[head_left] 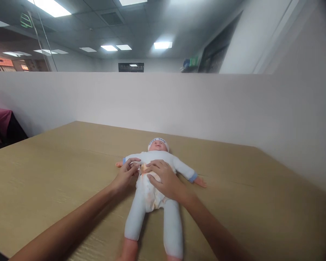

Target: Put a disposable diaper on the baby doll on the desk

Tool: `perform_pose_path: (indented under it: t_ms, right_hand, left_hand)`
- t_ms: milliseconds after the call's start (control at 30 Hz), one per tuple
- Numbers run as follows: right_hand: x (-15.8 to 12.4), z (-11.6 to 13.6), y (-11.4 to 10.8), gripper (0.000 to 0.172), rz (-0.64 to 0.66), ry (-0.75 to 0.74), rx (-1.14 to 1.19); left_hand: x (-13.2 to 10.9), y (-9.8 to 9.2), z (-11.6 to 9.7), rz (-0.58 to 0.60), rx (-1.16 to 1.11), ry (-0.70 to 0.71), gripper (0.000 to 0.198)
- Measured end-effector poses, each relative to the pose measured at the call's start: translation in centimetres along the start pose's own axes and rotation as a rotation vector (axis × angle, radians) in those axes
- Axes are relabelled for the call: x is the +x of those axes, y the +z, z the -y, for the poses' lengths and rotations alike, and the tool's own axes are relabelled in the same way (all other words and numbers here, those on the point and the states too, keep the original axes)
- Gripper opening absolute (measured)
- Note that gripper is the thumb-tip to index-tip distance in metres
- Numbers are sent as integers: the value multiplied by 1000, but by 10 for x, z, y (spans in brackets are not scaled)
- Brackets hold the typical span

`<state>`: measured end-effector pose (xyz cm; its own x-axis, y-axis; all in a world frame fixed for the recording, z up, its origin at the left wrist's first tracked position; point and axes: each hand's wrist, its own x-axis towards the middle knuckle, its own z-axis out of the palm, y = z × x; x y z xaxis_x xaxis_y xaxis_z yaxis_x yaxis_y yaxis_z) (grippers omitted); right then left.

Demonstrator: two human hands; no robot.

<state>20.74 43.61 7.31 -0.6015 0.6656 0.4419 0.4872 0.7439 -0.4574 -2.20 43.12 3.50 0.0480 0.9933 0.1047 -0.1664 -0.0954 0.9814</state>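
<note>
A baby doll point(172, 229) lies on its back on the table, head away from me. It wears a white cap and a white outfit with blue cuffs. Around its hips is a white diaper point(152, 199) with an orange-tinted front. My left hand point(127, 174) is at the diaper's left side, its thumb and fingers closed on the waist edge near a small tab. My right hand point(164, 177) rests across the diaper's front waist, fingers stretched out and slightly spread, pressing on it. Part of the waistband is hidden under this hand.
The wood-coloured table point(57, 163) extends around the doll. Behind it runs a low white wall point(152, 98) below a window or mirror, joined by another wall point(301, 127) on the right. A pink cloth point(0, 117) lies over a dark chair at the left.
</note>
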Motion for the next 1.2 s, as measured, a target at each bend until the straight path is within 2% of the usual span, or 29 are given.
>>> perform_pose_path:
  t_ms: [67,233,367,633,967,1200]
  right_hand:
    - [-1,-3,3,20,-13,31,27]
    - [-4,-9,5,57,-63,83,132]
    - [-4,-11,5,73,-62,71,176]
    - [-3,-9,4,75,-63,46,141]
    - [-4,-10,6,73,-78,32,93]
    - [-6,-8,3,70,-41,54,94]
  left_hand:
    - [1,5,-6,13,49,10,59]
    - [6,19,-14,48,152,8,54]
    - [11,26,-14,37,195,-3,50]
    - [19,31,-7,9,258,52,44]
    - [18,44,3,44,349,161,32]
    - [12,28,13,159,183,158,33]
